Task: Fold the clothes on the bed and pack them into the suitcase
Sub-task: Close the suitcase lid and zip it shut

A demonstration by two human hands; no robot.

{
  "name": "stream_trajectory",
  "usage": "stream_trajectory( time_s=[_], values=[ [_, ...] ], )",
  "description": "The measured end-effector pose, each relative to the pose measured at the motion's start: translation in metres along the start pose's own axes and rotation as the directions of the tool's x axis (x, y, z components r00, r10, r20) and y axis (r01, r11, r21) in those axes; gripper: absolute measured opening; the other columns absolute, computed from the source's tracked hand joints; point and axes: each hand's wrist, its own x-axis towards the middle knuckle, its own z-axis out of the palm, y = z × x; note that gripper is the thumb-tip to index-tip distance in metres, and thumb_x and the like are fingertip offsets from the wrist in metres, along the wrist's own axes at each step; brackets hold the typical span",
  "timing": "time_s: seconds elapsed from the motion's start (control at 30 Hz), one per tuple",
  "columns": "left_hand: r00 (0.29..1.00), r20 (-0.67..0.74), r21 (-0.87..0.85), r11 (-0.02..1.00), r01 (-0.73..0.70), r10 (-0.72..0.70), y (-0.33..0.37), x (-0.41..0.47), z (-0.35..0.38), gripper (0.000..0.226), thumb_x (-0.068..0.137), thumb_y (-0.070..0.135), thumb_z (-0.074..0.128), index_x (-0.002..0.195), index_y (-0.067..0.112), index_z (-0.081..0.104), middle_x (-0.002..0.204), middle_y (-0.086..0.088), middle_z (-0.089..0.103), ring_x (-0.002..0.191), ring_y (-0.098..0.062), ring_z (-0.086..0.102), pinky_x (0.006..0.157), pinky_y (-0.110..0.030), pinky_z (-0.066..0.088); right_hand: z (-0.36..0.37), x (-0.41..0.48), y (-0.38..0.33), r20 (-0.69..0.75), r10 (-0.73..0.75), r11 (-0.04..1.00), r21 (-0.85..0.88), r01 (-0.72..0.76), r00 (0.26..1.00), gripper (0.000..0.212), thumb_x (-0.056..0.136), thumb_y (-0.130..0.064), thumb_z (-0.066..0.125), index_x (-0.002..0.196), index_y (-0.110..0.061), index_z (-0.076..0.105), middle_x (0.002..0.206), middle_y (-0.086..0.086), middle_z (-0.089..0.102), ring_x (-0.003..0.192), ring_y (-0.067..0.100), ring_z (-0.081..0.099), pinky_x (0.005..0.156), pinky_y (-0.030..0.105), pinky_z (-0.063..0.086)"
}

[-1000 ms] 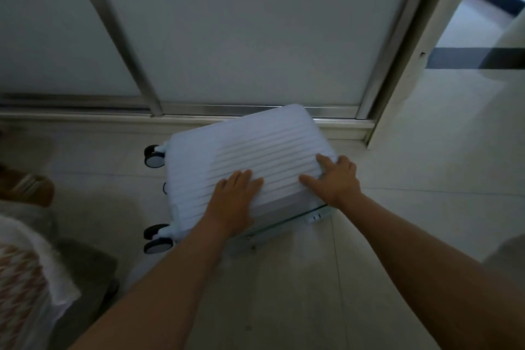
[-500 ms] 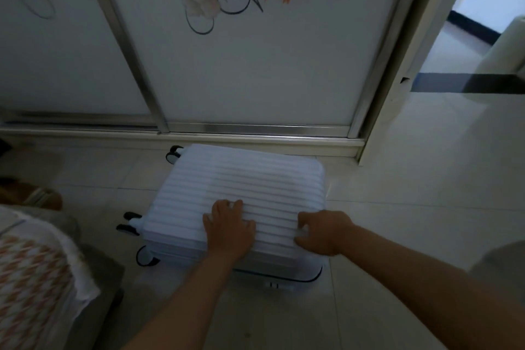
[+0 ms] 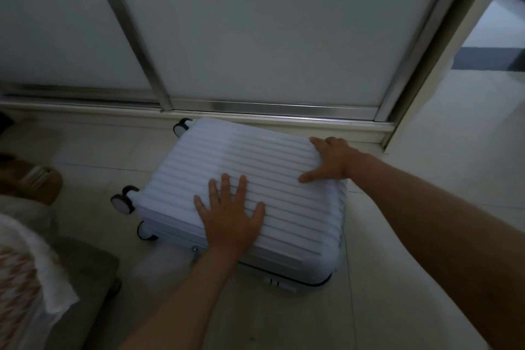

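A white ribbed hard-shell suitcase (image 3: 227, 167) lies flat and closed on the tiled floor in front of a sliding wardrobe door. Its black wheels point left. My left hand (image 3: 230, 216) rests flat on the lid near the front edge, fingers spread. My right hand (image 3: 331, 160) lies on the lid's far right corner, fingers reaching over the edge and thumb along the ribs. At the lower left, a corner of the bed (image 3: 31, 278) shows a white and orange patterned fabric.
The sliding wardrobe doors (image 3: 255, 37) with a metal track stand right behind the suitcase. A brown slipper (image 3: 34, 179) lies on the floor at the left. An open doorway (image 3: 494, 45) is at the right. Pale floor tiles (image 3: 412, 236) surround the case.
My right hand has moved from the near front edge to the far right corner of the lid. My left hand has spread flat. The suitcase sits turned slightly from where it was.
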Motion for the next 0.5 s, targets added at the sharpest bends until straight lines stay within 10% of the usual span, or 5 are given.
stream_trajectory(
  time_s=[0.2, 0.33, 0.5],
  values=[
    [0.936, 0.319, 0.030, 0.985, -0.168, 0.149, -0.033, 0.058, -0.040, 0.087, 0.073, 0.079, 0.014, 0.153, 0.044, 0.005, 0.164, 0.006, -0.004, 0.150, -0.021, -0.005, 0.118, -0.053, -0.002, 0.024, -0.039, -0.012, -0.144, 0.094, 0.990, -0.086, -0.108, 0.985, 0.128, 0.054, -0.100, 0.043, 0.151, -0.020, 0.019, 0.147, 0.020, 0.035, 0.133, 0.036, 0.036, 0.107, 0.050, 0.033],
    [0.897, 0.435, -0.090, 0.995, -0.043, 0.078, -0.014, 0.094, -0.060, 0.074, 0.086, 0.066, 0.042, 0.147, 0.025, 0.033, 0.155, -0.005, 0.030, 0.140, -0.027, 0.029, 0.114, -0.049, 0.027, 0.046, -0.075, -0.014, -0.201, 0.033, 0.999, 0.002, -0.033, 0.979, 0.110, 0.067, -0.092, 0.045, 0.144, -0.016, 0.026, 0.134, 0.016, 0.045, 0.117, 0.033, 0.049, 0.095, 0.044, 0.045],
    [0.974, 0.193, 0.090, 0.986, -0.139, 0.120, 0.057, 0.082, -0.063, 0.060, 0.095, 0.048, 0.043, 0.144, 0.013, 0.036, 0.149, -0.014, 0.035, 0.136, -0.032, 0.033, 0.111, -0.044, 0.029, 0.045, -0.084, 0.009, 0.027, -0.085, 0.924, 0.376, 0.069, 0.996, 0.040, 0.096, -0.044, 0.052, 0.125, -0.017, 0.047, 0.120, 0.011, 0.061, 0.099, 0.022, 0.058, 0.081, 0.033, 0.047]
  ],
)
